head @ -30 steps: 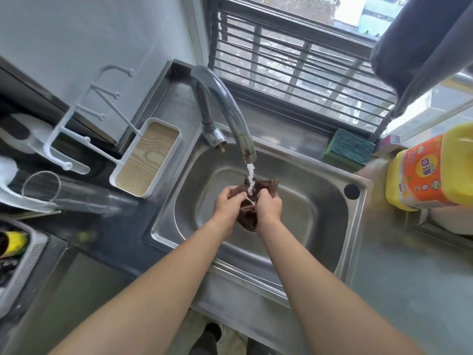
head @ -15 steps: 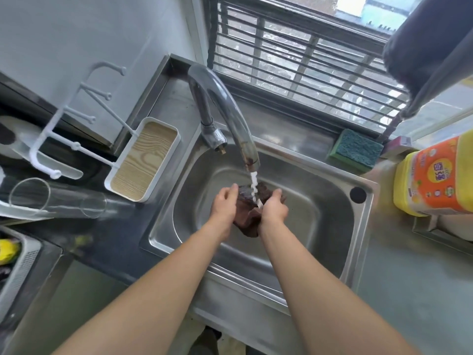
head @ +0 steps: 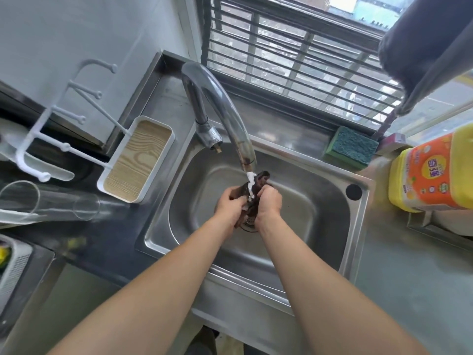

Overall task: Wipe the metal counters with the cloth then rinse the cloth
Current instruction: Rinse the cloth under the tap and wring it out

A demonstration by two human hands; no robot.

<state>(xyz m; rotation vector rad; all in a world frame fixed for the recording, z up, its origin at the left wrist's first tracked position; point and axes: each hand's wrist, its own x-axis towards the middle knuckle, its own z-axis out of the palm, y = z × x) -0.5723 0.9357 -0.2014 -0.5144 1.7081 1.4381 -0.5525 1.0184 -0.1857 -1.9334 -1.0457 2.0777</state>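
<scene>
Both hands are over the bowl of the steel sink (head: 330, 201), directly below the spout of the tap (head: 225, 116). The left hand (head: 230, 204) and the right hand (head: 268, 203) sit side by side with the dark brown cloth (head: 261, 179) bunched between them. The fingers of each hand are curled around the cloth and grip it. A fold of the cloth sticks up above the right hand, close under the spout; another part hangs down between the wrists towards the drain (head: 249, 224), which is partly hidden by the hands.

A white stream of water (head: 250, 183) falls from the spout and lands on the cloth between the two hands.

On the counter (head: 409, 290) to the right of the sink stands a yellow and orange bottle (head: 432, 172). A green sponge (head: 350, 147) lies at the back edge of the sink, near the barred window (head: 294, 47). To the left of the sink is a white tray (head: 138, 160) with a wood-grain base, joined to a white rack (head: 64, 124) of pegs. A clear glass (head: 48, 201) lies on its side just left of the tray. A dark cloth (head: 430, 42) hangs at the upper right, in front of the window.
</scene>
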